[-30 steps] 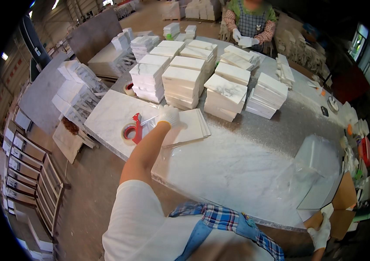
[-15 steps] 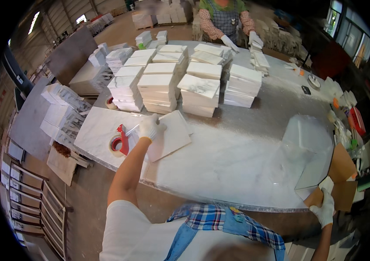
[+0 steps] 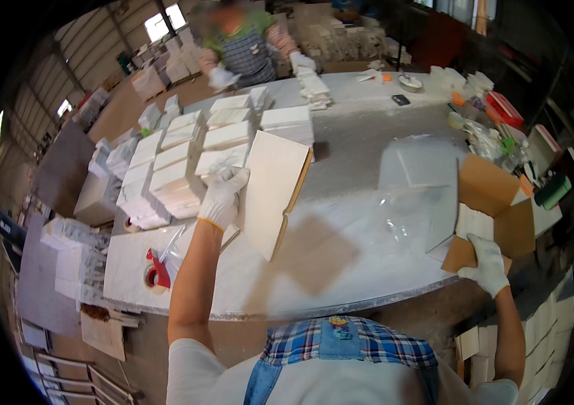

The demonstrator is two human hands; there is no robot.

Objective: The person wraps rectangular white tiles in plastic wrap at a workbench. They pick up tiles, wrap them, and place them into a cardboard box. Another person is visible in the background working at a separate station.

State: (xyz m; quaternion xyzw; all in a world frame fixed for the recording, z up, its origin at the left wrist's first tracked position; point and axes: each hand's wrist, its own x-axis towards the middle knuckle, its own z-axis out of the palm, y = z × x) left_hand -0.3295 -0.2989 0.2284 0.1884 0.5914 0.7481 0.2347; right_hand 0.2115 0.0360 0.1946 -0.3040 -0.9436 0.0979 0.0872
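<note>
My left hand (image 3: pixel 225 196), in a white knit glove, grips a flat white cardboard piece (image 3: pixel 270 192) with a brown edge, likely a folded carton. It is raised above the table and casts a shadow. My right hand (image 3: pixel 488 266), gloved too, holds the near flap of an open cardboard box (image 3: pixel 495 182) at the table's right end. The box is white outside and brown inside, and something white (image 3: pixel 474 221) lies in it. Below the left hand, a red tape dispenser (image 3: pixel 157 271) rests on the marble-like tabletop (image 3: pixel 341 283).
Stacks of white marble tiles (image 3: pixel 219 138) stand in rows at the back left. Clear plastic wrap (image 3: pixel 402 209) lies left of the box. Across the table a co-worker (image 3: pixel 250 54) in white gloves handles tiles. A red container (image 3: pixel 503 108) and clutter line the right edge.
My left hand has lifted the flat cardboard off the table and tilted it upward. My right hand has gone from the white piece inside the box to its near flap. The view has turned right.
</note>
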